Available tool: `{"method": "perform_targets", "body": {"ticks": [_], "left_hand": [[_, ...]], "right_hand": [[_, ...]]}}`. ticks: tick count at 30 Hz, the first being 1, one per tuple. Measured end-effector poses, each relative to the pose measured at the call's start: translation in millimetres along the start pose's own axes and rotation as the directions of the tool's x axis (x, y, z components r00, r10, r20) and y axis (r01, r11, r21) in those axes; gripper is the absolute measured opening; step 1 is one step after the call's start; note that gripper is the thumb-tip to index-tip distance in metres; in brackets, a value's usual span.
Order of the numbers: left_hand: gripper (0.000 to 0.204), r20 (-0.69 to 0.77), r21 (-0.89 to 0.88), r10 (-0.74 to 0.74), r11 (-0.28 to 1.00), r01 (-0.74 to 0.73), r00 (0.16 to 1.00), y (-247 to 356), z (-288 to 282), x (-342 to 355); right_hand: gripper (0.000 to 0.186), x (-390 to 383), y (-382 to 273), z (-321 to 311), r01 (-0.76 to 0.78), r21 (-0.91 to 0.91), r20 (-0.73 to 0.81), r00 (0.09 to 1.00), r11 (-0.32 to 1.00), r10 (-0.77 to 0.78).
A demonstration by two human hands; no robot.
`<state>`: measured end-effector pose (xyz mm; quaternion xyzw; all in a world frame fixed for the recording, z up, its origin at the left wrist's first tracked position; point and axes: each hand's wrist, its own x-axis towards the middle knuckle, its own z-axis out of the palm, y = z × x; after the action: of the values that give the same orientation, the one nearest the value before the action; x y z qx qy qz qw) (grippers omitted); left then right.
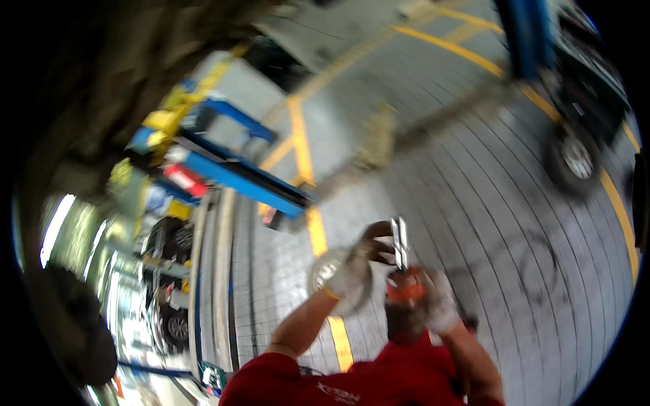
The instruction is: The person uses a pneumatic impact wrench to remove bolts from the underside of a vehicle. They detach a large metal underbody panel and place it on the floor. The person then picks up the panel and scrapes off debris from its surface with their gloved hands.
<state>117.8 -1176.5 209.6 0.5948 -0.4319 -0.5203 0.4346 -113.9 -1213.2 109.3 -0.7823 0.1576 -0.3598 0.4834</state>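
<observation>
Your right hand grips the orange tool; left hand at the metal shaft, hold unclear. Accidental spin might snag it.

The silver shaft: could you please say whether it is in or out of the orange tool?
The silver shaft appears to be in: its lower end meets the orange tool with no visible gap, though blur hides the joint.

At two o'clock stood a blue post, near three a black-tyred wheel, between nine and ten a blue beam, and at eight another wheel, while yellow lines marked the grey floor.
</observation>
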Motion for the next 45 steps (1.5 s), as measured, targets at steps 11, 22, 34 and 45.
{"method": "perform_targets", "body": {"ticks": [11,22,34,45], "left_hand": [[0.062,-0.309,-0.266,0.312,0.879,-0.397,0.898,113,77,-28],[0.055,-0.483,-0.101,0.480,0.800,-0.591,0.732,237,-69,-44],[0.038,-0.588,0.474,0.724,0.670,-0.571,0.361,359,-194,-86],[0.041,-0.609,0.550,0.735,0.662,-0.510,0.298,403,-186,-74]], "right_hand": [[0.037,35,-28,-16,0.435,-0.224,-0.120,0.876,0.872,-0.468],[0.033,221,-104,15,0.639,-0.383,-0.128,0.678,0.667,-0.724],[0.022,420,-212,56,0.627,-0.694,-0.073,0.428,0.354,-0.901],[0.030,502,-232,60,0.699,-0.604,-0.131,0.387,0.383,-0.913]]}}
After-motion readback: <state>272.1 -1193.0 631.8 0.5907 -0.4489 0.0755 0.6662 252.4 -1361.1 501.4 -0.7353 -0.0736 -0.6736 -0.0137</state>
